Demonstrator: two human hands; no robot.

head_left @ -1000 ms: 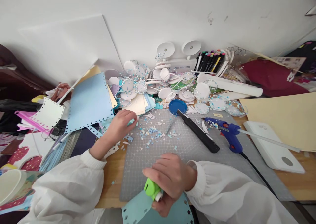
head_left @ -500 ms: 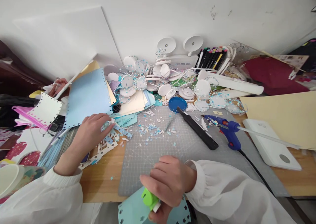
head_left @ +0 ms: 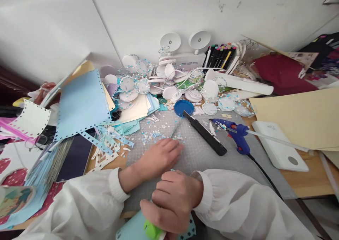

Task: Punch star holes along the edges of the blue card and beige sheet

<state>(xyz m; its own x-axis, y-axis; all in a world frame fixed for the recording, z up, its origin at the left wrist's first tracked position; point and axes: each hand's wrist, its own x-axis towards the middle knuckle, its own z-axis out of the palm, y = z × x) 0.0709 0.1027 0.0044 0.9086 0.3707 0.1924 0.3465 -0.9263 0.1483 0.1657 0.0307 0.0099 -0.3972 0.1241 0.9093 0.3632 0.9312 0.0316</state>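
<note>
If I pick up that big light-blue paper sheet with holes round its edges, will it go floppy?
The big light-blue paper sheet would probably bend somewhat, since it looks thin and broad. It seems light for its size, being just flat paper. Its edges might tear easily because small holes run close along them.

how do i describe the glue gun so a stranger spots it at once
Find the grey gridded cutting mat. Toward its right side, between the long black tool and the white slab-shaped device, lies the glue gun. Unlike either neighbour, it is blue and pistol-shaped, with a translucent glue stick jutting from its back.
</note>
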